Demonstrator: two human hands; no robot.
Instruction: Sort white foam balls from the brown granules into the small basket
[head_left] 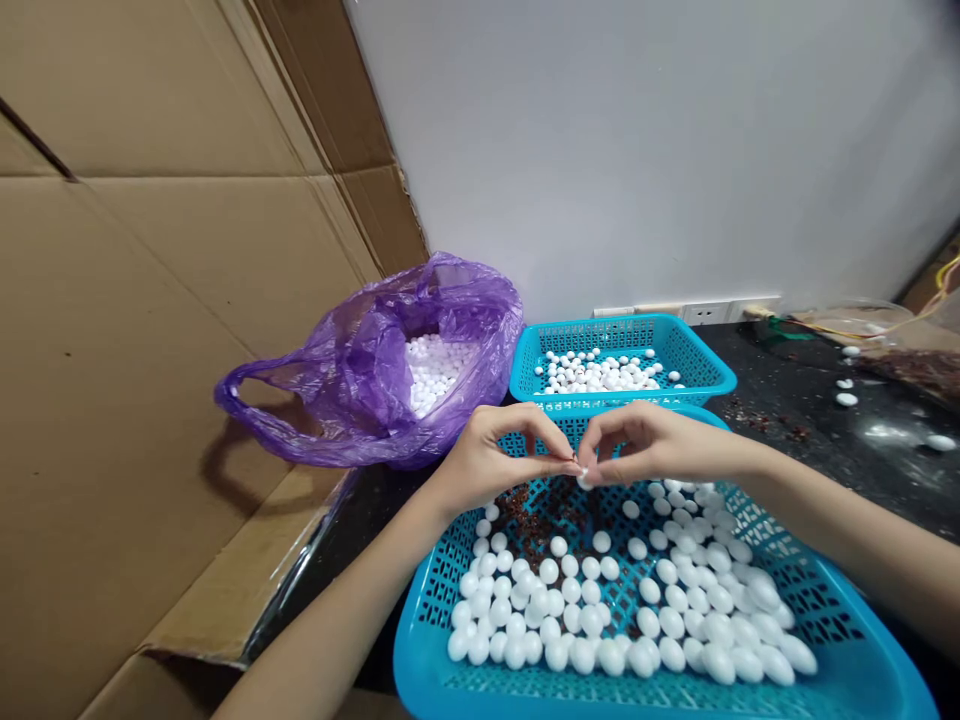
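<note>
Above the near blue plastic basket (480, 690), my two hands meet at the fingertips. My right hand (637, 442) pinches a small white egg-shaped ball (583, 481) between thumb and fingers. Beside it, my left hand (514, 448) is closed in a pinch, with a tiny dark reddish bit showing at its fingertips; what it is cannot be made out. Many white balls (581, 655) lie in the near basket, at the front and along the right. Reddish-brown crumbs (529, 520) are scattered on the basket floor below my left hand.
Behind stands a second blue basket (712, 380) with more white balls. To its left, an open purple plastic bag (360, 350) holds small white beads (435, 370). Cardboard (150, 350) borders the left. Loose balls (846, 399), wires and brown material lie on the black tabletop (817, 430) at right.
</note>
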